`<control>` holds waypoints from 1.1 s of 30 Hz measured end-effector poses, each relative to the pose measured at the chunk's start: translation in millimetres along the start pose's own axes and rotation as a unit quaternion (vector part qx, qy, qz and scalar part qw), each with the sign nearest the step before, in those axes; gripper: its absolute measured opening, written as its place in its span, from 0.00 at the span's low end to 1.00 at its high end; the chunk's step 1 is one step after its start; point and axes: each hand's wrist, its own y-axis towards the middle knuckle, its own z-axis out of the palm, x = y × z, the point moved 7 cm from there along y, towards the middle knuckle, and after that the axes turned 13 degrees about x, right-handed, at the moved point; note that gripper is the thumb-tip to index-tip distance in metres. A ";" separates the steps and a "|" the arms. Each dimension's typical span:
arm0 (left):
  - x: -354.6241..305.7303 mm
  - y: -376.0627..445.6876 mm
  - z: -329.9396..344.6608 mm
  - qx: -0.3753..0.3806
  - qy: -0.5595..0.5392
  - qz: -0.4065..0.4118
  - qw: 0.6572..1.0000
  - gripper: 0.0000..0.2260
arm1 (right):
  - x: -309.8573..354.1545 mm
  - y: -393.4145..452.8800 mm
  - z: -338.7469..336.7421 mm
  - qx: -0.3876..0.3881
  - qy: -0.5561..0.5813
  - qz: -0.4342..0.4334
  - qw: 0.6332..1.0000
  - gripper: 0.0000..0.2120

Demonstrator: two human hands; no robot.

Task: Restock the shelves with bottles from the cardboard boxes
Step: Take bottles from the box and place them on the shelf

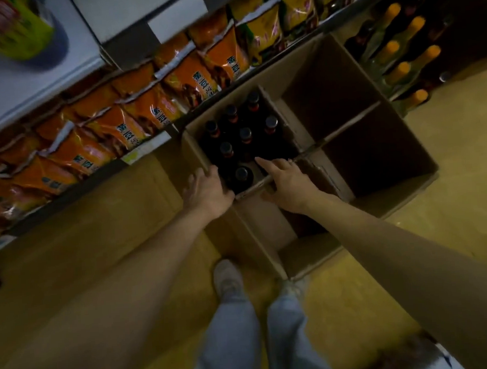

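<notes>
An open cardboard box (265,143) is seen on the floor (96,222) beside the shelves (148,144); seven dark bottles (245,135) (capped, upright) are held in it. The left hand (205,191) is laid on the box's near-left rim, fingers straight. The right hand (286,179) is extended over the bottles, fingers straight, nothing gripped. A second, larger box (376,136) is set alongside.

Both forearms are bare, with no sleeves showing, and the left hand (205,191) and right hand (286,181) are bare too. The legs wear light blue-grey trousers (232,342). The feet are in pale shoes (227,278).
</notes>
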 end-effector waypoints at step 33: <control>-47.6 32.5 -79.8 -0.162 0.105 0.158 0.968 0.08 | 23.5 17.9 -48.0 -0.147 -0.053 -0.065 0.986 0.09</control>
